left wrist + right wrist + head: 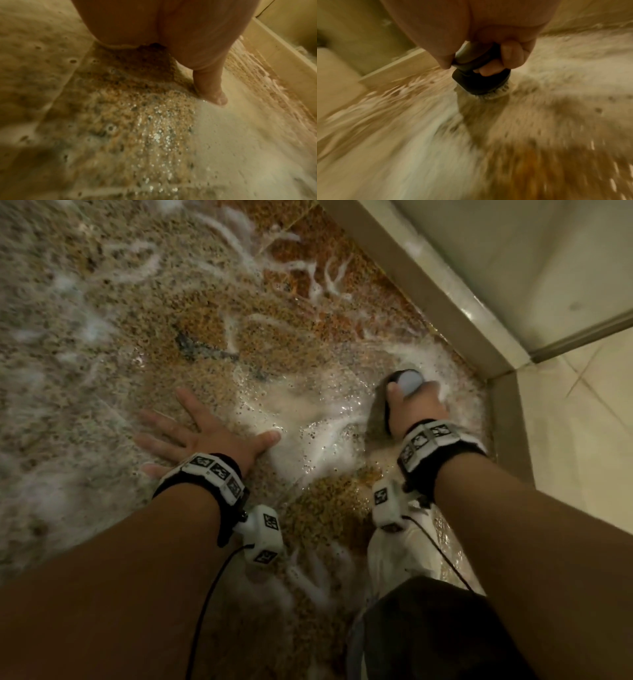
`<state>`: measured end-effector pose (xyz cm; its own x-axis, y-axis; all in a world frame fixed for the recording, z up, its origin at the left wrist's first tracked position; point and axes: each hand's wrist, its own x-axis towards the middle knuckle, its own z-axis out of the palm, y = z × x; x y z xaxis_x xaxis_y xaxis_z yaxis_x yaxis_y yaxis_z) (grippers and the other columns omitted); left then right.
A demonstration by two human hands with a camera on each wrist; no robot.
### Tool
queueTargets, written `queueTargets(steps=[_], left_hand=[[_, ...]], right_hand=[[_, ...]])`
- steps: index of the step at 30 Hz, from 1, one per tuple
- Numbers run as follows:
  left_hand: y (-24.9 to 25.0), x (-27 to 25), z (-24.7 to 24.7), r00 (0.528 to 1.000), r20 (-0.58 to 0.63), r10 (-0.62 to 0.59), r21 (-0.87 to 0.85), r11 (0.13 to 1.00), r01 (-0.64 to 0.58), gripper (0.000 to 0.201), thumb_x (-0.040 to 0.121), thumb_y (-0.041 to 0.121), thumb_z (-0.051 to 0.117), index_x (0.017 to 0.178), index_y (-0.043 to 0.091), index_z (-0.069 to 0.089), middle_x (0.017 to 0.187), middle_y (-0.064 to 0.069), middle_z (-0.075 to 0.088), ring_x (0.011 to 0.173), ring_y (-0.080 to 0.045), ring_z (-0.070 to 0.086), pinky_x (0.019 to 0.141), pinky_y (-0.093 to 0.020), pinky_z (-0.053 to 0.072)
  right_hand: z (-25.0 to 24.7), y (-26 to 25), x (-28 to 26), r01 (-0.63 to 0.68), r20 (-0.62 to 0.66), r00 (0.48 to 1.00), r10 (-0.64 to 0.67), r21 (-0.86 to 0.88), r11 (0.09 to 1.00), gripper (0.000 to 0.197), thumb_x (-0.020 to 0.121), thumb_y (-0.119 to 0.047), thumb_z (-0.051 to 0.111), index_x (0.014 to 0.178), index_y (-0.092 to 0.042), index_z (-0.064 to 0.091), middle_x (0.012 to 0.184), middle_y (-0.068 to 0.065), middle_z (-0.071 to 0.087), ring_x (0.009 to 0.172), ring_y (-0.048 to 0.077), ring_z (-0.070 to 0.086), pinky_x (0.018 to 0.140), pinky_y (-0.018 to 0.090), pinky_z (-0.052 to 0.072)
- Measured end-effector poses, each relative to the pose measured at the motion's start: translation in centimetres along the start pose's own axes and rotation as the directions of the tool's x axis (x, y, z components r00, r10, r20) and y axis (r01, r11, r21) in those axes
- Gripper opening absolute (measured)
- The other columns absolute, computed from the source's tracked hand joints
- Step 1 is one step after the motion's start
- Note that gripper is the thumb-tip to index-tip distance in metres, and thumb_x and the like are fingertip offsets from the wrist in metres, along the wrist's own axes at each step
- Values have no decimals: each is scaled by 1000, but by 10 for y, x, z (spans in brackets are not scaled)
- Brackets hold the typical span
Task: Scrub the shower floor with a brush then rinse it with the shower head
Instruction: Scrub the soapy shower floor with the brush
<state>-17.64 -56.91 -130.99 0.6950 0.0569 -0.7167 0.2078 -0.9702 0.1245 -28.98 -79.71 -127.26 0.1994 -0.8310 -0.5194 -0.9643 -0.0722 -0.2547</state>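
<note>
Speckled brown stone for a shower floor [144, 313], wet all over and streaked with white foam [308, 419]. Pressed the left hand [205, 436] palm down on that floor, fingers straight and spread wide apart, thumb [211, 83] stretched out to the right with its tip at the edge of the thickest foam. Held nothing in it.

Gripped the brush [409, 380] in the right hand [416, 409], fingers [511, 54] curled tight round its dark handle, with a pale rounded knob poking out above the grip in the head view. Stood the brush bristles-down on the floor, in the middle of a thick patch of foam, near the corner and just beside the pale raised curb [445, 302]. Showed, from the right wrist, as a black base with pale bristles splayed against the stone, all else there smeared with blur.

Lay well apart, those two hands, with foam between them. Wore black and white wrist bands [212, 474] on both arms, each with a thin black cable trailing back.
</note>
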Motion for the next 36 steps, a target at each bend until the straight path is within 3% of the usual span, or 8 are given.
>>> queueTargets(steps=[5, 8, 14, 18, 21, 26, 31, 36], left_hand=[[-1, -3, -2, 1000, 7, -11, 33, 999, 11, 158, 55, 90, 74, 153, 36, -38, 160, -18, -43, 149, -47, -32, 117, -75, -7], [-1, -3, -1, 1000, 0, -2, 32, 999, 2, 158, 56, 88, 76, 152, 38, -38, 161, -17, -42, 149, -47, -33, 116, -75, -7], [-4, -7, -3, 1000, 14, 25, 34, 999, -26, 157, 56, 87, 78, 153, 40, -37, 161, -15, -44, 150, -47, -30, 116, -76, -4], [-2, -10, -5, 1000, 10, 20, 47, 999, -20, 157, 57, 87, 78, 153, 38, -36, 161, -16, -43, 151, -47, -29, 116, -75, -5], [-3, -10, -4, 1000, 8, 15, 61, 998, -15, 156, 57, 88, 76, 153, 38, -37, 160, -16, -44, 151, -47, -29, 116, -75, -4], [-1, -8, 0, 999, -42, -10, 76, 997, 13, 158, 54, 90, 76, 153, 40, -36, 161, -14, -43, 152, -46, -28, 116, -76, -1], [-3, -8, -3, 1000, -21, -5, 111, 994, 7, 158, 52, 94, 72, 154, 38, -35, 161, -15, -42, 152, -49, -25, 117, -76, 0], [-1, -13, -5, 1000, -18, -17, 132, 991, 19, 156, 54, 94, 70, 156, 36, -33, 164, -14, -38, 153, -48, -21, 117, -76, 1]], right_hand=[[62, -17, -89, 276, 451, 860, -239, -17, 961, 56, 101, -49, 45, 145, -18, 31, 124, 13, 62, 105, 32, 63, 86, 40, 53], [65, -1, -96, 449, 462, 811, -360, -96, 888, 56, 96, -52, 54, 137, -20, 34, 111, 8, 64, 97, 31, 64, 78, 37, 51], [-12, 56, -17, -50, 51, 997, 51, -21, 999, 64, 97, -56, 51, 141, -12, 35, 115, 6, 57, 98, 35, 59, 77, 38, 41], [-18, 58, -19, -160, 13, 987, 160, 0, 987, 71, 94, -57, 49, 142, -6, 37, 131, 16, 58, 114, 39, 58, 87, 37, 43], [18, 27, -61, -92, 202, 977, 74, 79, 993, 58, 101, -42, 49, 142, -4, 34, 109, 14, 59, 86, 30, 61, 69, 25, 45], [79, 13, -119, -74, 404, 915, -6, 183, 980, 71, 92, -52, 61, 144, -12, 34, 127, 14, 61, 108, 36, 63, 76, 34, 48], [42, 62, -95, -283, 228, 948, 221, 286, 916, 70, 91, -58, 61, 136, -7, 44, 89, 4, 55, 62, 15, 51, 52, 27, 40], [26, 97, -101, -558, 297, 828, 475, 517, 649, 47, 94, -42, 64, 82, 0, 46, 46, 17, 57, 58, 38, 67, 72, 57, 60]])
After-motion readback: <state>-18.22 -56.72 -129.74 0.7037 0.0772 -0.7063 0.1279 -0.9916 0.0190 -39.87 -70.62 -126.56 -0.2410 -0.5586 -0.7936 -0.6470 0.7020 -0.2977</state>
